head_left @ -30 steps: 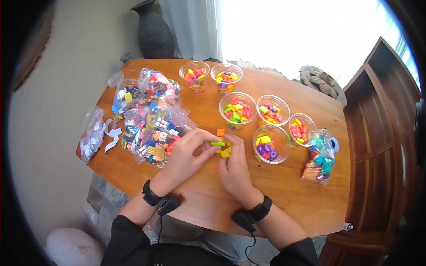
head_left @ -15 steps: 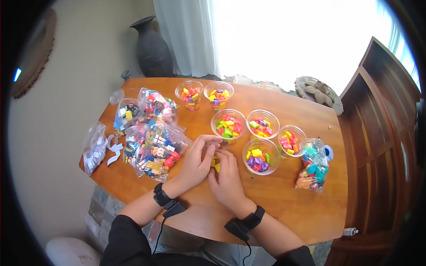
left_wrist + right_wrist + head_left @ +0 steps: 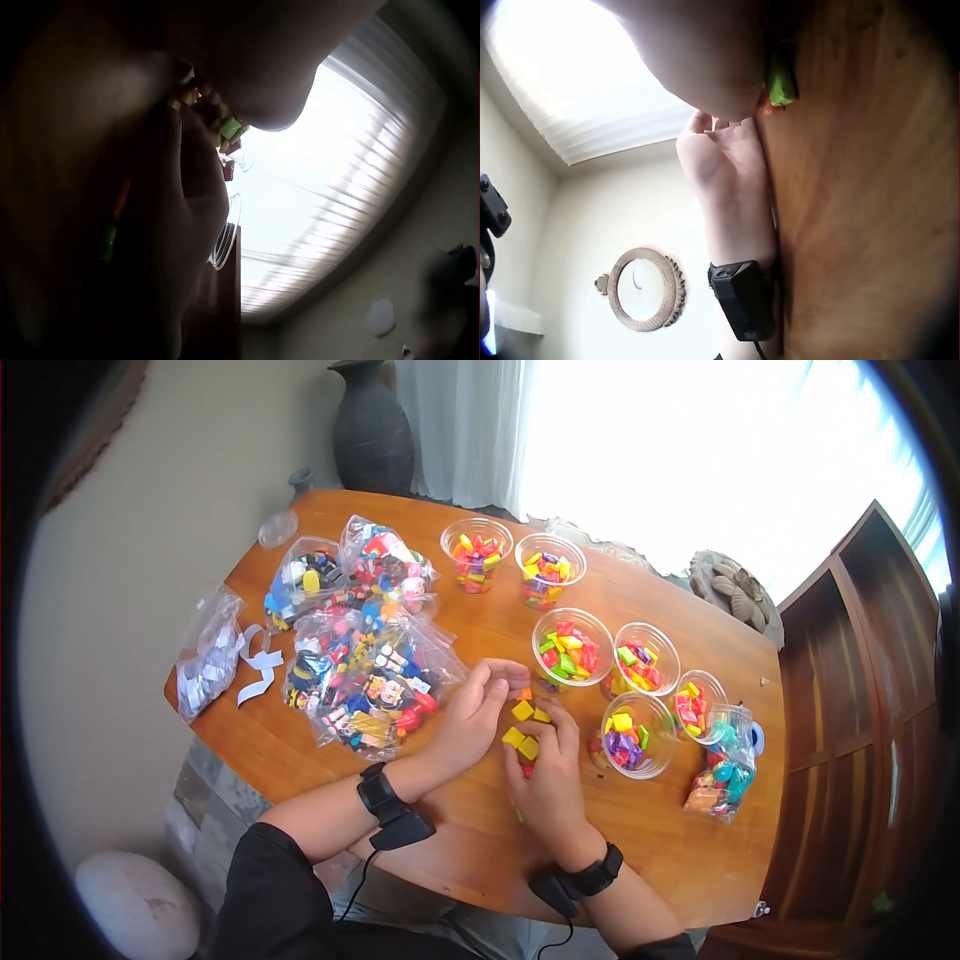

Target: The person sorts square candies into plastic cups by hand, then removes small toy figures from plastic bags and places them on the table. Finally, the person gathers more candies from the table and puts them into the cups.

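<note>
Small yellow candies in wrappers lie loosely grouped on the table between both hands, with an orange candy at the far end of the group. My left hand is cupped along their left side, its fingers loosely extended and nothing seen in its grasp. On the right, my right hand curves around the group, fingertips right at the yellow pieces. A red candy shows by the right thumb. Below that hand, the right wrist view shows a green candy on the tabletop. The left wrist view is dark.
Clear plastic cups of mixed candies, including one with purple pieces, stand beyond and right of the hands. Bags of small figurines lie left, near white paper strips. Another toy bag sits at the right.
A second ago the left fingers pinched a green candy over the group; it is out of them now. The hands have parted slightly, baring more yellow candies. The head view has shifted.
</note>
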Demonstrator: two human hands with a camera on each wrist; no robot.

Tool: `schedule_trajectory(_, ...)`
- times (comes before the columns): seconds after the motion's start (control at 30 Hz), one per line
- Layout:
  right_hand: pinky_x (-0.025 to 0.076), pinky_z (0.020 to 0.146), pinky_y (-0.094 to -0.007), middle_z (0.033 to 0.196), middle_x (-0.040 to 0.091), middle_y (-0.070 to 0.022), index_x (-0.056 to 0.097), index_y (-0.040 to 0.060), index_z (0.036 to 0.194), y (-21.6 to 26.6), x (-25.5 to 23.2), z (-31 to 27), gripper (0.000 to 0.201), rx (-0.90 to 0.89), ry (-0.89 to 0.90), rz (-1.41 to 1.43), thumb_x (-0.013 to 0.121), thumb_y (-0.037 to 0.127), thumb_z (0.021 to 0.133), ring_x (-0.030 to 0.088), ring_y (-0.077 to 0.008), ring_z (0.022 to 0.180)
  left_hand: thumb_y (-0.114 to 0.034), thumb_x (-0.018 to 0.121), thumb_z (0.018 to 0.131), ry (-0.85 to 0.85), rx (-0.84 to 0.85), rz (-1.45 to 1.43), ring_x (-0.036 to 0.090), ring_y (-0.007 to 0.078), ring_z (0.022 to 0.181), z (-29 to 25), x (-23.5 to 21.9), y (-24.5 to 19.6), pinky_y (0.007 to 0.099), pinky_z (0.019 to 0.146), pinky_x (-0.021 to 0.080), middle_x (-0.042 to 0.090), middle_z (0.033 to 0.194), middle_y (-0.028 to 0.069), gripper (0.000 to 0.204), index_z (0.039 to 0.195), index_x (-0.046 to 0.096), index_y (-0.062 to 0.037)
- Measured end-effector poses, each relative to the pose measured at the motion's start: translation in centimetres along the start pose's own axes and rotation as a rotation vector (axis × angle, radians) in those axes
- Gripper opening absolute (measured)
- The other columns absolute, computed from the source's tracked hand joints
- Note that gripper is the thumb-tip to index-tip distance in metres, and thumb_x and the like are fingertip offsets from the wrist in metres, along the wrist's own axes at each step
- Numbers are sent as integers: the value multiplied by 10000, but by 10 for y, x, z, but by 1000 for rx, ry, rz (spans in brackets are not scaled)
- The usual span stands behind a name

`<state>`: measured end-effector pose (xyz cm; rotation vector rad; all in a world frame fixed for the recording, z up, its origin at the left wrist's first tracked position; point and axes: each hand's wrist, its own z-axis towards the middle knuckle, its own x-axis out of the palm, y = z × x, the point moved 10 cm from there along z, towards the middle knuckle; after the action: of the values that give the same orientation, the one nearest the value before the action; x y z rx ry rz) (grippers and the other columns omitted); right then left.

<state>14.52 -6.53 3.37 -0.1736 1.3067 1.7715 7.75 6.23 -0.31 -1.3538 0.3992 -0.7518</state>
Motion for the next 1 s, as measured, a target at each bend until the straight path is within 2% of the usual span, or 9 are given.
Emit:
schedule_trajectory(0.17,472,1147,-524,1388,562,-246,663,3,1171,0,-4,0,345,-23,-15,-58,838,-11,874,550,-452,1366,-92,515,1155,-41,13,65,671,256,1268,-2,-6,-5,423,1138,525,668,1332,133,235,1347,606,10)
schedule_trajectory(0.23,483,1113,-512,1330,585,-226,664,7,1158,-2,-6,-1,340,11,-24,-46,842,-19,870,565,-432,1311,-47,611,1068,67,307,1010,648,312,1197,-6,7,-44,470,1077,500,664,1258,134,215,1271,681,-38)
schedule_trajectory(0.43,527,932,-448,1109,644,-152,666,12,1104,-1,-18,4,294,39,-121,-10,847,-34,877,606,-347,1076,-66,728,975,146,352,953,622,338,1151,-11,18,-58,467,1028,490,639,1241,133,264,1233,768,-106)
schedule_trajectory(0.57,533,773,-382,1009,656,-108,666,12,1090,-19,-21,1,272,222,-171,173,862,-9,902,615,-250,894,-98,795,942,174,352,951,628,341,1160,-9,14,-53,456,1024,510,625,1261,143,322,1263,767,-102)
schedule_trajectory(0.67,530,721,-354,974,654,-92,675,20,1075,-16,-23,2,253,167,-161,115,868,8,913,609,-217,845,-90,835,918,240,353,917,630,346,1179,-10,16,-51,459,1017,533,615,1272,154,325,1234,759,-74)
schedule_trajectory(0.77,556,753,-354,1024,667,-105,687,24,1062,-16,-21,2,241,181,-121,102,872,12,909,629,-234,896,-64,838,914,244,342,921,632,349,1188,-12,17,-51,472,1033,537,609,1278,156,300,1197,738,-48)
schedule_trajectory(0.83,568,779,-355,1061,674,-112,692,25,1066,-11,-22,5,241,179,-119,109,874,18,908,640,-243,938,-36,823,925,179,338,946,675,328,1115,-12,14,-61,450,982,572,596,1288,162,267,1168,714,-29)
schedule_trajectory(0.93,584,819,-359,1131,686,-126,702,26,1075,-9,-22,6,243,167,-116,112,877,28,907,655,-262,1022,-19,800,940,216,200,842,717,290,994,-10,10,-50,410,902,600,643,1232,159,246,1164,697,-18)
schedule_trajectory(1.0,589,834,-363,1164,690,-133,705,25,1081,-11,-22,6,245,154,-112,107,878,33,907,659,-272,1063,-19,785,961,233,206,794,737,265,957,-8,10,-46,386,864,611,683,1189,153,240,1186,702,-11)
